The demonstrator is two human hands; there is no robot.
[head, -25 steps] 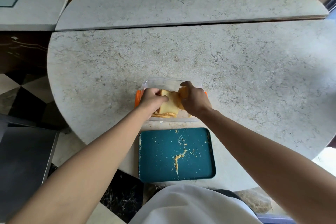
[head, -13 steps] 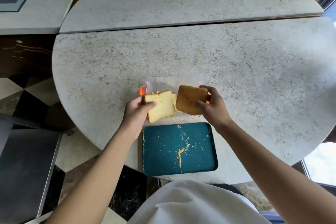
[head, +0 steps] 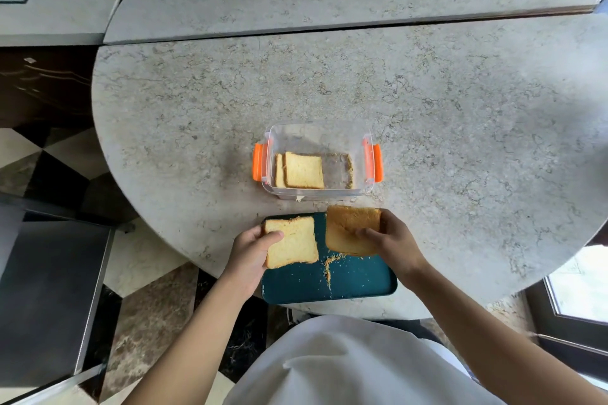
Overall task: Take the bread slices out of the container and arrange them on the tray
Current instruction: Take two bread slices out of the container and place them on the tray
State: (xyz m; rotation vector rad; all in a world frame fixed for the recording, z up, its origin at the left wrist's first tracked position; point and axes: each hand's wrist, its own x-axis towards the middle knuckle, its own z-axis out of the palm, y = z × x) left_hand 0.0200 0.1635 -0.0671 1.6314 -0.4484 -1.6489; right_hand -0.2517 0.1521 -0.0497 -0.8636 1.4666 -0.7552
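Fingers [head: 274, 235] of each hand pinch a bread slice [head: 292, 242] over the crumb-strewn tray [head: 362, 279], container [head: 317, 131] just beyond.

There is a single view, from a wide-angle camera worn on the person's head, looking forward and steeply down. It faces across the round, pale grey marbled stone table [head: 427, 128], whose near edge curves through the lower middle of the picture. The lens bends straight lines, so the table's far seam bows near the top. The camera stands close above the table's near edge: both bare forearms enter from the bottom corners, and the person's white garment [head: 345, 365] fills the bottom centre, directly beneath the lens. Left of the table, checkered floor tiles [head: 29, 154] show far below. No second view shares the scene.
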